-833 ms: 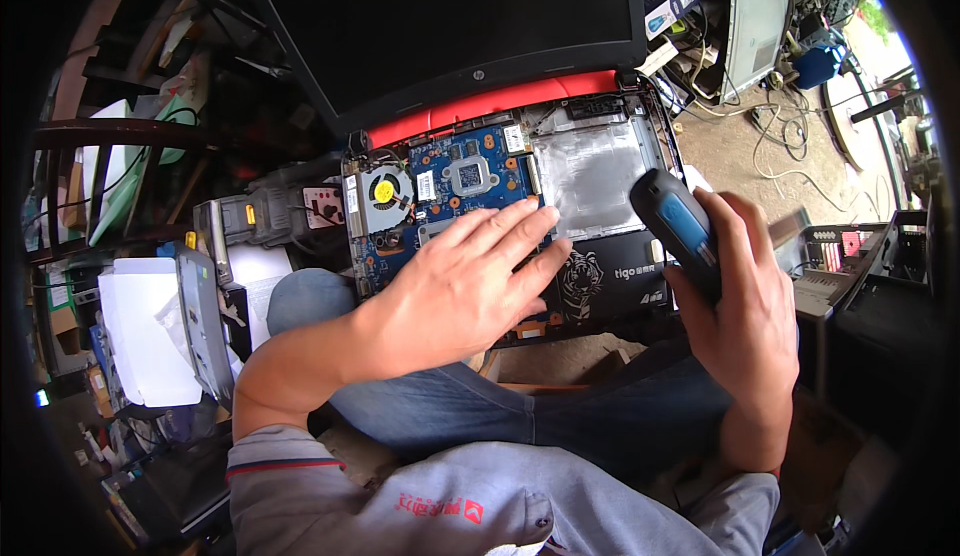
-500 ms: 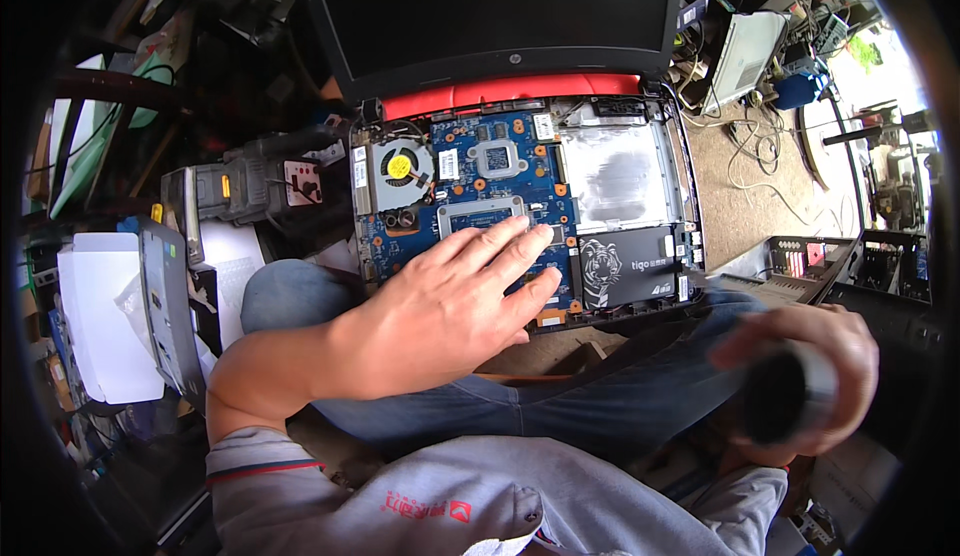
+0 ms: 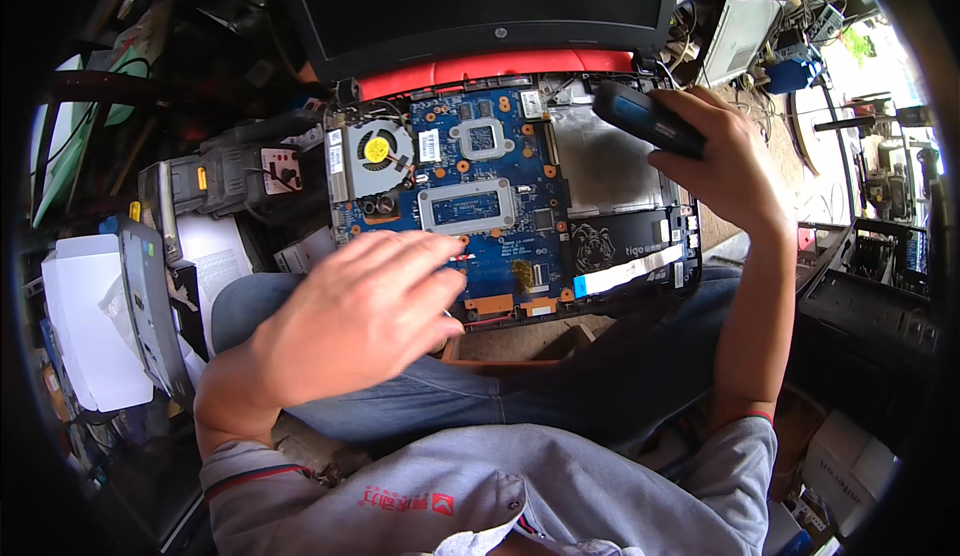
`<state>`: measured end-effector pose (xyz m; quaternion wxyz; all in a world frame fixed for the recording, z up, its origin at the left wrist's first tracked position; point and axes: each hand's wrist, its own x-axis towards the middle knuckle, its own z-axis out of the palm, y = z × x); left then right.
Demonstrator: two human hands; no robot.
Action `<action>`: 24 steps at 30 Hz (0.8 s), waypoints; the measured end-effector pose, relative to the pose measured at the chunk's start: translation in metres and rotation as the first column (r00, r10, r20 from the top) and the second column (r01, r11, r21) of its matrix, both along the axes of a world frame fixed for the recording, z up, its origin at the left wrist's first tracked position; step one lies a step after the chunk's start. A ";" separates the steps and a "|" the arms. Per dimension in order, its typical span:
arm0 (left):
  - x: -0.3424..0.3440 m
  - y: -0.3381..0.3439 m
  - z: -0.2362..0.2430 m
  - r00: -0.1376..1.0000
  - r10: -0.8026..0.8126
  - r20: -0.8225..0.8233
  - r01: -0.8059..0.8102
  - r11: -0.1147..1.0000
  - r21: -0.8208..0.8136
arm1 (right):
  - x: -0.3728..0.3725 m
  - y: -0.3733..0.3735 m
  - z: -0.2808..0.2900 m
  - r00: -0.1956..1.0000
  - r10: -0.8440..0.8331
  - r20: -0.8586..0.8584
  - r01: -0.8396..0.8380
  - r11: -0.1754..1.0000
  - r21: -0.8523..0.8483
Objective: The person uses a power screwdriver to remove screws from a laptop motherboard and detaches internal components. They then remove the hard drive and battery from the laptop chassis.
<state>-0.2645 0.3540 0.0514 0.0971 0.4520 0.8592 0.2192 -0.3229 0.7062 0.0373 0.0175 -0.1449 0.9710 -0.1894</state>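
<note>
An opened laptop lies over my lap, its dark screen (image 3: 480,1) raised at the far side. In its base sit a blue motherboard (image 3: 500,256), a fan (image 3: 372,151) with a yellow centre at the left, and a black drive (image 3: 600,244) at the right. A white flat ribbon cable (image 3: 635,271) with a blue end crosses the drive's near part. My left hand (image 3: 365,306), fingers loosely stretched, hovers over the board's near left part and hides it. My right hand (image 3: 715,156) grips a thick black hand-held tool (image 3: 645,118) above the silver bay. The tool's tip cannot be made out.
A grey power-tool-like device (image 3: 235,181) and white sheets (image 3: 85,306) stand at the left. Cables and a light-coloured panel (image 3: 740,46) are at the far right. A dark open computer case (image 3: 870,286) sits to the right, a white box (image 3: 850,466) below it.
My right hand has brought the black tool up from the lower right to over the bay. My left hand has drawn back leftward. A ribbon cable now lies across the drive.
</note>
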 end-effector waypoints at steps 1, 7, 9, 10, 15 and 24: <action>-0.001 -0.004 0.002 0.998 0.051 -0.022 -0.051 0.998 -0.028 | 0.001 -0.005 0.000 0.998 -0.024 0.056 0.023 1.000 0.014; -0.015 -0.027 0.011 0.913 0.396 -0.093 -0.403 0.913 -0.069 | 0.008 -0.023 -0.012 0.999 0.025 -0.023 -0.022 0.994 0.111; -0.016 -0.032 0.011 0.894 0.442 -0.077 -0.448 0.889 -0.094 | 0.009 -0.029 -0.009 0.998 0.050 -0.041 -0.044 0.991 0.128; -0.016 -0.035 0.010 0.888 0.455 -0.068 -0.460 0.882 -0.106 | 0.010 -0.030 -0.010 0.996 0.066 -0.055 -0.058 0.988 0.142; -0.012 -0.044 0.006 0.877 0.480 -0.002 -0.475 0.868 -0.145 | 0.011 -0.029 -0.015 0.989 0.072 -0.131 -0.051 0.986 0.159; -0.001 -0.057 0.003 0.864 0.492 0.110 -0.491 0.871 -0.034 | 0.021 -0.027 -0.017 0.991 0.056 -0.125 -0.033 0.983 0.180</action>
